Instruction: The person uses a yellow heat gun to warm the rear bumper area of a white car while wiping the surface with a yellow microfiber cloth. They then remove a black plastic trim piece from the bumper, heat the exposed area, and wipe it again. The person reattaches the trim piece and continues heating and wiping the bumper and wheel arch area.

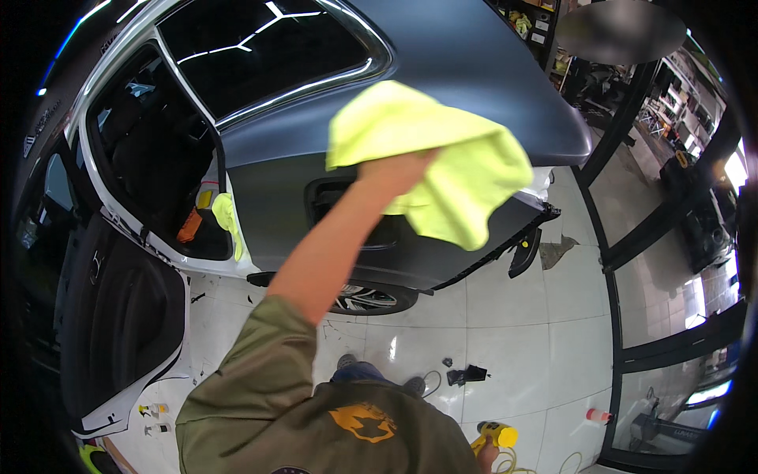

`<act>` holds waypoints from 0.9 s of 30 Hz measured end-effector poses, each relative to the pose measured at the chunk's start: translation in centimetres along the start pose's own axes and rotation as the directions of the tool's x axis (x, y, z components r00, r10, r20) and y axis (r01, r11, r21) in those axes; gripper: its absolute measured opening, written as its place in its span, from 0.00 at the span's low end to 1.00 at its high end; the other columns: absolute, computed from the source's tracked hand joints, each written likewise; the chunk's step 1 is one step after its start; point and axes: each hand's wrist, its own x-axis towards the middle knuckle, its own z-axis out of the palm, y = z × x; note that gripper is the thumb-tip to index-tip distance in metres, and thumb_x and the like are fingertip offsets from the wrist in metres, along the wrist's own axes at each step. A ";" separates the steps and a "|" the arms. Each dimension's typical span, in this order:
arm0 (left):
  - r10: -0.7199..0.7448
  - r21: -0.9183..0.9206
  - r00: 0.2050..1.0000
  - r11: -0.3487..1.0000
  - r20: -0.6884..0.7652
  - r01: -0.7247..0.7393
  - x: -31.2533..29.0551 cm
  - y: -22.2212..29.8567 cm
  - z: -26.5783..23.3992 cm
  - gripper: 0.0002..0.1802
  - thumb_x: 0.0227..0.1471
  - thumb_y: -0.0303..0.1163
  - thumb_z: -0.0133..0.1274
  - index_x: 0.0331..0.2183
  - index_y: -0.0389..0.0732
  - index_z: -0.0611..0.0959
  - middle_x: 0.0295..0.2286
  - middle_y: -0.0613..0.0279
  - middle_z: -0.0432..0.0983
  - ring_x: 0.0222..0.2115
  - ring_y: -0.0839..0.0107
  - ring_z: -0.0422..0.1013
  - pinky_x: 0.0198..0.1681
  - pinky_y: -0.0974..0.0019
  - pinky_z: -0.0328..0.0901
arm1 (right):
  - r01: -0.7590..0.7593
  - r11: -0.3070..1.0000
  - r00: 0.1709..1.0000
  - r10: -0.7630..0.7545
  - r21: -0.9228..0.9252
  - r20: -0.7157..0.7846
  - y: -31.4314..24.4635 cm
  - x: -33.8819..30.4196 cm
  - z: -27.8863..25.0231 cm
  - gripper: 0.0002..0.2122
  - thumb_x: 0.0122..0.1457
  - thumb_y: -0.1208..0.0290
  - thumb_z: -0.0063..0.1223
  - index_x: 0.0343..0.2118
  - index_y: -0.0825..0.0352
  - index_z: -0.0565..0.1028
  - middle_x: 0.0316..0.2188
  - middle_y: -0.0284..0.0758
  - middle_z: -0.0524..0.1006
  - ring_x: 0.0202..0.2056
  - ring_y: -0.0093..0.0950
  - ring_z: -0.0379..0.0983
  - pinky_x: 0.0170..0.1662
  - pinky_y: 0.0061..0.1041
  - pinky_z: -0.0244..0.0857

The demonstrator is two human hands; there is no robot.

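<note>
A bright yellow-green microfiber cloth (474,170) lies spread against the matte blue-grey rear side panel (474,71) of a car. My left hand (397,172) is closed on it, its fingertips partly hidden in the folds. Behind my forearm a dark recess (317,192) in the panel shows in part. Low at the right, beside my body, my right hand (488,456) grips a yellow heat gun (497,433) with a yellow cable. Its fingers are only partly visible.
The car's rear door (126,324) stands open at the left. Another yellow-green cloth (227,225) hangs at the door opening. Below the panel are the wheel (371,299) and a loose-looking dark trim piece (525,253). Small bottles (154,409) and black pieces (467,374) lie on the tiles. Glass doors (616,261) border the right.
</note>
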 end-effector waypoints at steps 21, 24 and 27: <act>0.267 0.244 0.945 0.919 0.190 -0.309 -0.7 2.0 2.8 0.25 0.55 0.46 0.47 0.52 0.47 0.76 0.53 0.54 0.69 0.56 0.52 0.61 0.59 0.48 0.52 | 0.255 0.884 0.956 -0.170 0.392 -0.238 -26.6 -9.9 1.2 0.10 0.58 0.69 0.55 0.39 0.69 0.71 0.21 0.32 0.72 0.18 0.22 0.68 0.22 0.23 0.64; 0.330 0.197 0.922 0.908 0.202 -0.369 -3.9 2.4 5.4 0.21 0.54 0.43 0.49 0.47 0.46 0.79 0.47 0.54 0.74 0.51 0.52 0.66 0.56 0.48 0.57 | 0.311 0.805 0.950 -0.269 0.505 -0.157 -32.7 -10.7 1.4 0.10 0.57 0.73 0.56 0.38 0.71 0.71 0.22 0.33 0.73 0.19 0.23 0.69 0.24 0.23 0.65; 0.316 0.036 0.943 0.946 0.102 -0.321 -9.4 2.1 8.7 0.23 0.54 0.42 0.50 0.50 0.46 0.77 0.50 0.53 0.72 0.55 0.51 0.63 0.60 0.48 0.53 | 0.397 0.787 0.916 -0.369 0.472 -0.156 -36.1 -11.0 0.7 0.09 0.57 0.73 0.56 0.38 0.71 0.71 0.22 0.33 0.73 0.19 0.23 0.70 0.25 0.22 0.66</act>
